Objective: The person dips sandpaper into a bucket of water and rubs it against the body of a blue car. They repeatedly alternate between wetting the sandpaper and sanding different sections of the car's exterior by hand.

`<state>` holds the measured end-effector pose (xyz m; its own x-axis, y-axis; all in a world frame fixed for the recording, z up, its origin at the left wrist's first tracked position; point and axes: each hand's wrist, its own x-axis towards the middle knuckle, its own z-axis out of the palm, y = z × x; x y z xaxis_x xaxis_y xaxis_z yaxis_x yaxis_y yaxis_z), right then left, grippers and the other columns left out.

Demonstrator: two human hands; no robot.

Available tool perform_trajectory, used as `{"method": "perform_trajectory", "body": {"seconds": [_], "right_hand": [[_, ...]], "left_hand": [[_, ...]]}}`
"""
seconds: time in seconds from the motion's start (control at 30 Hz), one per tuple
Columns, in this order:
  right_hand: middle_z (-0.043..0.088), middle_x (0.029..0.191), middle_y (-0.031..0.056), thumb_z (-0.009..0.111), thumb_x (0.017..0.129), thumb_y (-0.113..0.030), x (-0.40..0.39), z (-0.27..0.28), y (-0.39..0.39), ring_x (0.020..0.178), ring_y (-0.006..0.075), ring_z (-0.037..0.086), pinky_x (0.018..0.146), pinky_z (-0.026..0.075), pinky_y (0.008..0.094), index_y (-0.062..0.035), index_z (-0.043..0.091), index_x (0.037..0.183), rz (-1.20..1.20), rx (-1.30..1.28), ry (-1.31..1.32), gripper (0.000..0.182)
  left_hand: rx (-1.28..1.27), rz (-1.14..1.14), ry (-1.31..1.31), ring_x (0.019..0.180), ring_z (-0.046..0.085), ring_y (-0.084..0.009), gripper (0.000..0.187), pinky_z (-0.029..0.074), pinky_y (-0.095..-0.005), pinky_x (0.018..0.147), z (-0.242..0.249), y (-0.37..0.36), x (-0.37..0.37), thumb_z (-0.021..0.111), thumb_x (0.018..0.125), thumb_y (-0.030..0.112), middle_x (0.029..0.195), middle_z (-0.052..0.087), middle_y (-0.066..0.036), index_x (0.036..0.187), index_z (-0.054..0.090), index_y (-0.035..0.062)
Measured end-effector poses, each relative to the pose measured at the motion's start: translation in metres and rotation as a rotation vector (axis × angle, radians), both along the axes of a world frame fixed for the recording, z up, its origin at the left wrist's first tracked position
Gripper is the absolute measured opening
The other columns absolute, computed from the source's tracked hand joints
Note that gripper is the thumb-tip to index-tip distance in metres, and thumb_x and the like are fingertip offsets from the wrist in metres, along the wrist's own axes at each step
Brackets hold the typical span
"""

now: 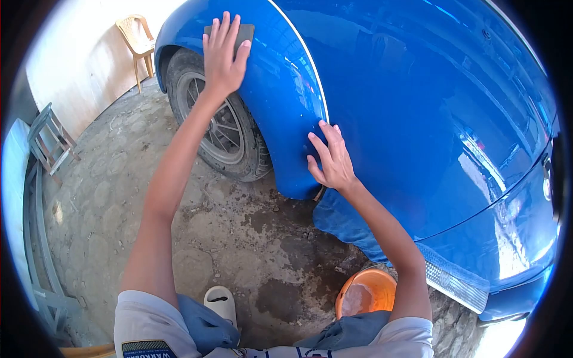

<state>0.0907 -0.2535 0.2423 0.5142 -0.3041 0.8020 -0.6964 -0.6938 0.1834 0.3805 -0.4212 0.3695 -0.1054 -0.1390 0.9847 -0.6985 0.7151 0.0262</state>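
Observation:
A glossy blue car (406,107) fills the upper right, with its fender (274,107) arching over a wheel (224,134). Under my left hand (224,59), a dark grey flat pad (246,34) lies against the top of the fender; the fingers stretch out over it and press it to the paint. My right hand (334,161) rests on the lower part of the fender near its pale edge trim, fingers spread, holding nothing.
An orange bucket (369,292) of cloudy water stands on the wet ground between my legs and the car. A blue cloth (343,221) hangs below the fender. A tan plastic chair (137,42) and a wooden stool (51,140) stand at the left.

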Motion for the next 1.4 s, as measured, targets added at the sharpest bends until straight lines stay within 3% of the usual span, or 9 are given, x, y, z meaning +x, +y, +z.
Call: {"method": "perform_trajectory", "body": {"seconds": [0.13,0.23,0.5,0.6,0.8,0.97,1.13,1.23,1.4], "right_hand": [[0.041,0.157,0.0262,0.073,0.084,-0.011,-0.006,-0.004,0.013,0.141,0.0441,0.048,0.118,0.037,0.0629,-0.0065,0.052,0.147,-0.022,0.003,-0.029,0.067],[0.044,0.155,0.0264,0.072,0.085,-0.011,-0.014,-0.011,0.026,0.140,0.0436,0.049,0.118,0.037,0.0626,-0.0058,0.054,0.145,-0.014,0.017,-0.033,0.063],[0.047,0.153,0.0233,0.070,0.086,-0.010,-0.056,-0.026,0.076,0.132,0.0400,0.055,0.117,0.039,0.0606,-0.0074,0.061,0.136,-0.060,0.155,0.122,0.050],[0.047,0.153,0.0230,0.069,0.087,-0.010,-0.066,-0.033,0.086,0.132,0.0400,0.055,0.117,0.040,0.0598,-0.0076,0.062,0.134,-0.086,0.191,0.129,0.048],[0.045,0.154,0.0224,0.068,0.088,-0.010,-0.070,-0.044,0.096,0.131,0.0389,0.055,0.115,0.042,0.0583,-0.0072,0.061,0.134,-0.100,0.248,0.182,0.047],[0.045,0.154,0.0217,0.068,0.087,-0.010,-0.075,-0.046,0.102,0.131,0.0378,0.054,0.116,0.043,0.0547,-0.0082,0.060,0.136,-0.010,0.292,0.326,0.049],[0.044,0.154,0.0220,0.068,0.087,-0.010,-0.080,-0.046,0.116,0.131,0.0384,0.054,0.117,0.042,0.0536,-0.0079,0.059,0.136,-0.039,0.305,0.292,0.050],[0.044,0.155,0.0220,0.067,0.087,-0.009,-0.083,-0.049,0.117,0.130,0.0386,0.054,0.117,0.043,0.0536,-0.0078,0.060,0.135,-0.031,0.307,0.305,0.049],[0.044,0.155,0.0213,0.067,0.086,-0.008,-0.084,-0.051,0.120,0.128,0.0397,0.055,0.116,0.044,0.0533,-0.0083,0.060,0.135,-0.038,0.307,0.288,0.050]], "left_hand": [[0.004,-0.057,-0.274,0.158,0.024,-0.0436,0.065,0.010,-0.0649,0.126,-0.043,0.063,-0.044,0.052,0.102,0.038,0.171,0.032,-0.017,0.160,0.042,0.0090],[-0.169,-0.133,-0.912,0.158,0.030,-0.0238,0.067,0.016,-0.0546,0.129,-0.110,0.083,-0.064,0.056,0.099,0.048,0.170,0.037,-0.004,0.159,0.047,0.0196],[-0.073,0.121,-0.029,0.157,0.030,-0.0363,0.069,0.016,-0.0606,0.126,0.030,0.018,-0.045,0.047,0.106,0.050,0.168,0.038,-0.017,0.159,0.044,0.0053],[-0.049,0.147,0.030,0.159,0.027,-0.0357,0.072,0.014,-0.0609,0.127,0.014,0.025,-0.066,0.049,0.105,0.048,0.169,0.034,-0.018,0.160,0.041,0.0019],[0.071,0.160,-0.553,0.159,0.026,-0.0335,0.075,0.016,-0.0594,0.128,-0.082,0.105,-0.092,0.052,0.103,0.046,0.171,0.030,-0.017,0.162,0.036,0.0017],[-0.012,-0.322,-0.839,0.158,0.028,-0.0263,0.060,0.023,-0.0513,0.128,-0.110,0.077,-0.053,0.059,0.103,0.035,0.169,0.033,-0.009,0.155,0.048,0.0080],[-0.135,0.066,-0.817,0.154,0.036,-0.0275,0.063,0.024,-0.0516,0.126,-0.121,0.104,-0.053,0.054,0.105,0.042,0.165,0.043,-0.008,0.159,0.045,0.0091],[0.063,-0.133,-0.723,0.155,0.034,-0.0285,0.071,0.024,-0.0510,0.127,-0.108,0.111,-0.064,0.053,0.103,0.052,0.167,0.041,-0.010,0.159,0.045,0.0084],[-0.009,-0.008,-0.370,0.155,0.035,-0.0359,0.083,0.023,-0.0543,0.127,-0.003,0.059,-0.077,0.053,0.101,0.059,0.164,0.042,-0.019,0.157,0.043,-0.0008]]}}
